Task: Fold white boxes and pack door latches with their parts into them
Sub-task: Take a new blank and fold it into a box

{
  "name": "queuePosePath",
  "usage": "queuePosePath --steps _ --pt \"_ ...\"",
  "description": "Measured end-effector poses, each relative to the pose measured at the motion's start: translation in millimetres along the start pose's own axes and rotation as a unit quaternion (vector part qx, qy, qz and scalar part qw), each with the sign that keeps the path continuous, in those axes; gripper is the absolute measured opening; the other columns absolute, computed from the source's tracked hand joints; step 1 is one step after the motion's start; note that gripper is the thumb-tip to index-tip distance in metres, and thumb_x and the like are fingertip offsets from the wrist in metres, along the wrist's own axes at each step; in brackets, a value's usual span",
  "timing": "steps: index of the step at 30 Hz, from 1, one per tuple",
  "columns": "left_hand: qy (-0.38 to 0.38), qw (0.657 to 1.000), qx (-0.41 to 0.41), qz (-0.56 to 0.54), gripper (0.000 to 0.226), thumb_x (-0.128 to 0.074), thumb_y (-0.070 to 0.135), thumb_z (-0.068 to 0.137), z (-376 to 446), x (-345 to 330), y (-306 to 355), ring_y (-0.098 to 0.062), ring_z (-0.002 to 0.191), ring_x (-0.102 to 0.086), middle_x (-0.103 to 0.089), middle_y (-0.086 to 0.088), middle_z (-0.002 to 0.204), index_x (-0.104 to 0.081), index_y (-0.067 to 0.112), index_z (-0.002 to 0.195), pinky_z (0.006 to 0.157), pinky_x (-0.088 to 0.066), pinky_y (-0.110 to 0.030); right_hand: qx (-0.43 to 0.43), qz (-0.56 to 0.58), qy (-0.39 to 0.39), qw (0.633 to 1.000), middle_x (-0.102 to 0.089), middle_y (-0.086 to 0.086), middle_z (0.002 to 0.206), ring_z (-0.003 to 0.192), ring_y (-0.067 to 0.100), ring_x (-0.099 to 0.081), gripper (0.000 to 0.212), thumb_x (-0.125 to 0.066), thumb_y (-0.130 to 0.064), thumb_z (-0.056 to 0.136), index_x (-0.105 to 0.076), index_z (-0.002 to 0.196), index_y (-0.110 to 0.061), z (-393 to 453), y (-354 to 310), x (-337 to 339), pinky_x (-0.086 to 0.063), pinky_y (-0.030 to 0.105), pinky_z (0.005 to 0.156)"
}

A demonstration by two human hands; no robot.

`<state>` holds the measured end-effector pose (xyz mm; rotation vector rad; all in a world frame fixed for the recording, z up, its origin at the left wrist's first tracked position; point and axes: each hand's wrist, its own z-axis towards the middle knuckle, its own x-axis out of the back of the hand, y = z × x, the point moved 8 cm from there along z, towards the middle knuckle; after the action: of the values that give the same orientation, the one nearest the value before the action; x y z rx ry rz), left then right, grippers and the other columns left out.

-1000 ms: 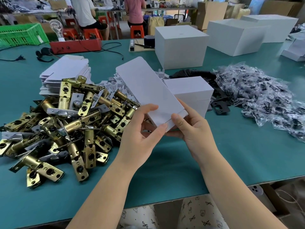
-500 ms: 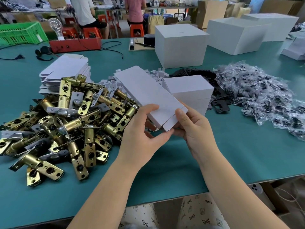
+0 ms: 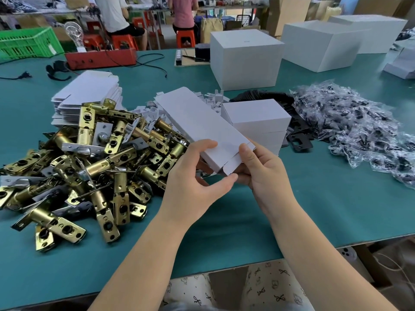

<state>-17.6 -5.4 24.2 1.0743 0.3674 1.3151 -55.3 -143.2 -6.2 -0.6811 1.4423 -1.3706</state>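
Box: a half-formed white box (image 3: 202, 126) up off the surface, slanting toward 11 o'clock, near end flap open.
Left hand: left hand (image 3: 197, 178) grip clamped on the box's near end, thumb on top.
Right hand: right hand (image 3: 262, 173) grip pinching the near corner.
Latches: brass door latches (image 3: 89, 167) heaped at 9 o'clock.
Blanks: flat box blanks (image 3: 87, 93) behind the heap.
Parts: bagged parts (image 3: 359, 129) at 2 o'clock.
Surface: teal surface (image 3: 325, 209).
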Motion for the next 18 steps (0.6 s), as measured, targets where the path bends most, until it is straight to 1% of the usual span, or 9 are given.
queuePosePath --steps 3,5,6,8,9,11,13,16,18 --pt "0.015 0.999 -0.020 0.025 0.051 -0.075 0.045 0.069 -0.7 1.1 3.1 -0.011 0.085 -0.062 -0.061 0.009 0.095 -0.048 0.038 0.112 0.064 -0.055 -0.024 -0.003 0.003 -0.004 1.000 -0.075 0.002 0.089 0.076 0.017 -0.072 0.029 -0.057 -0.036 0.087 -0.067 0.110 -0.022 0.4 1.3 -0.7 -0.056 0.024 0.061" --pt "0.011 1.000 -0.020 0.022 0.048 -0.069 0.048 0.070 -0.2 0.3 4.0 -0.012 0.085 -0.062 -0.060 0.009 0.095 -0.047 0.040 0.112 0.063 -0.055 -0.024 -0.003 0.004 -0.004 1.000 -0.075 0.001 0.088 0.075 0.016 -0.071 0.027 -0.057 -0.035 0.087 -0.067 0.109 -0.023 0.4 1.8 -0.8 -0.056 0.024 0.060" --pt "0.004 1.000 -0.007 -0.003 0.046 -0.069 0.046 0.070 0.2 -0.7 2.0 -0.012 0.086 -0.062 -0.061 0.011 0.094 -0.048 0.043 0.111 0.064 -0.056 -0.027 -0.002 0.004 -0.005 1.000 -0.075 0.001 0.087 0.074 0.016 -0.071 0.026 -0.057 -0.035 0.088 -0.067 0.109 -0.024 0.4 1.8 -1.0 -0.056 0.024 0.060" --pt "-0.016 0.993 0.046 -0.104 0.036 -0.066 0.043 0.072 1.5 -3.9 -5.6 -0.009 0.082 -0.063 -0.063 0.016 0.089 -0.054 0.050 0.105 0.063 -0.057 -0.035 0.000 0.002 -0.010 1.000 -0.074 0.000 0.087 0.074 0.016 -0.071 0.025 -0.056 -0.034 0.089 -0.067 0.110 -0.027 0.2 1.6 -1.7 -0.056 0.025 0.062" --pt "-0.020 0.988 0.067 -0.141 0.031 -0.063 0.042 0.073 2.0 -4.8 -9.4 -0.007 0.079 -0.062 -0.064 0.019 0.086 -0.057 0.052 0.102 0.061 -0.057 -0.036 0.002 -0.002 -0.012 1.000 -0.074 0.000 0.087 0.074 0.015 -0.071 0.025 -0.055 -0.034 0.089 -0.067 0.110 -0.028 0.0 1.3 -1.8 -0.057 0.025 0.063" --pt "-0.024 0.984 0.075 -0.158 0.028 -0.060 0.041 0.075 3.0 -5.0 -12.4 -0.003 0.078 -0.062 -0.063 0.023 0.084 -0.059 0.054 0.099 0.059 -0.055 -0.030 0.005 -0.009 -0.016 1.000 -0.074 -0.002 0.087 0.075 0.014 -0.070 0.025 -0.054 -0.033 0.090 -0.065 0.111 -0.028 -0.4 0.9 -2.4 -0.057 0.025 0.063" --pt "-0.027 0.983 0.075 -0.168 0.028 -0.059 0.040 0.075 3.3 -5.2 -12.5 -0.002 0.078 -0.062 -0.063 0.024 0.084 -0.059 0.053 0.100 0.059 -0.055 -0.025 0.004 -0.011 -0.018 1.000 -0.074 -0.002 0.088 0.076 0.014 -0.071 0.026 -0.054 -0.035 0.089 -0.065 0.113 -0.028 -0.4 1.0 -2.7 -0.057 0.025 0.064" --pt "-0.042 0.979 0.084 -0.180 0.027 -0.060 0.039 0.075 2.4 -7.6 -15.5 -0.002 0.079 -0.062 -0.062 0.024 0.084 -0.059 0.050 0.100 0.060 -0.055 -0.025 0.000 -0.010 -0.019 1.000 -0.074 0.000 0.091 0.079 0.015 -0.071 0.025 -0.056 -0.037 0.088 -0.067 0.110 -0.032 0.1 1.2 -2.1 -0.057 0.026 0.066" --pt "-0.057 0.979 0.086 -0.175 0.027 -0.060 0.039 0.075 3.0 -9.5 -15.2 -0.001 0.080 -0.062 -0.062 0.025 0.084 -0.058 0.050 0.099 0.062 -0.055 -0.025 -0.004 -0.008 -0.018 1.000 -0.074 0.001 0.094 0.081 0.017 -0.071 0.026 -0.056 -0.037 0.088 -0.067 0.111 -0.031 0.7 2.2 -0.9 -0.057 0.027 0.067"
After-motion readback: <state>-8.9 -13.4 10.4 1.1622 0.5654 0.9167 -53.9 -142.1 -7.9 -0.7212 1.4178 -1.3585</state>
